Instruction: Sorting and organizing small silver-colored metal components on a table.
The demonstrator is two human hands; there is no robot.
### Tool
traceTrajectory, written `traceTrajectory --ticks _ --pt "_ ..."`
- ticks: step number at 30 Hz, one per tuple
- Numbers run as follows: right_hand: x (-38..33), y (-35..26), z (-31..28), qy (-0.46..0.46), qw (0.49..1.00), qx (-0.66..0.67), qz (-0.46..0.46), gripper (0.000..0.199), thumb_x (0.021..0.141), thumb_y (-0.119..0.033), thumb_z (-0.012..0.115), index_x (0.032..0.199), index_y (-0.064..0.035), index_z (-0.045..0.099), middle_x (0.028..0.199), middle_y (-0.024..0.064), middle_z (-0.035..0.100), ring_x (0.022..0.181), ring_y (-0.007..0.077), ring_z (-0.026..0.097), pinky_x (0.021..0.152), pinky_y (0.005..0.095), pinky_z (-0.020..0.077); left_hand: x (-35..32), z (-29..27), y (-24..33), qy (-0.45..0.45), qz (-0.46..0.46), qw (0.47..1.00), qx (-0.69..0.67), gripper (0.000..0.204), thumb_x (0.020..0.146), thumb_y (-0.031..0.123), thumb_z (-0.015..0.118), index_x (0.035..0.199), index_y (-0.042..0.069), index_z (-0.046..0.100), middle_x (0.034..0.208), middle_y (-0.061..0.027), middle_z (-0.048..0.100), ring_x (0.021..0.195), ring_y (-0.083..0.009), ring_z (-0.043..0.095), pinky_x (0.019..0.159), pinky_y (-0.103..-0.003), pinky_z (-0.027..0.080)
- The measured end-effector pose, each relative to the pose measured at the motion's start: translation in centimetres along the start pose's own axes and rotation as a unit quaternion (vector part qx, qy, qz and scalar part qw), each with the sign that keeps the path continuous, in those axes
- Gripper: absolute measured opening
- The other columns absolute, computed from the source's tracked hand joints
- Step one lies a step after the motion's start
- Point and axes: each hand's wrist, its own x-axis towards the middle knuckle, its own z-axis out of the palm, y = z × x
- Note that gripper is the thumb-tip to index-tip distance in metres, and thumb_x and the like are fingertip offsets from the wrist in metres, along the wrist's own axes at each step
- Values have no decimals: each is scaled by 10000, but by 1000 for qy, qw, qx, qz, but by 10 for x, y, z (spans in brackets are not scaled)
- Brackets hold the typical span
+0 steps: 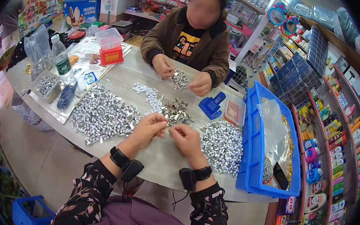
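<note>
Above the near part of the table, my left hand (147,131) and my right hand (187,143) are close together with fingertips pinched. Whatever they hold is too small to make out. Just beyond my fingers lies a heap of flat, shiny metal pieces (176,111). White round pieces (149,98) trail off behind it. To the left of my left hand spreads a big pile of small silver-and-white parts (102,116). A similar pile of silver parts (222,146) sits beyond my right hand on the right.
Across the table, a person in a brown jacket (214,42) works over a small silver heap (178,79). A blue crate (247,161) lines the right end, near a blue plastic piece (212,105) and clear box (234,111). A bottle (60,57) and red box (111,56) stand left.
</note>
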Motion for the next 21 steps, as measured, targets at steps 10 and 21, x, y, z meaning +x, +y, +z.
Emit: traceTrajectory --ticks 10,21 --pt "2 0 0 -27 967 241 -79 117 819 -19 616 936 -11 617 876 36 626 785 85 577 703 193 452 -4 3 4 1 -67 994 -85 134 873 141 560 961 46 521 817 -21 561 687 -93 555 603 -218 481" --pt "2 -2 1 -22 947 311 76 103 828 -15 610 930 -8 599 900 25 626 799 65 569 721 180 447 0 -3 0 -32 -86 989 -118 125 884 119 552 964 24 543 817 -33 577 707 -95 572 632 -212 510"
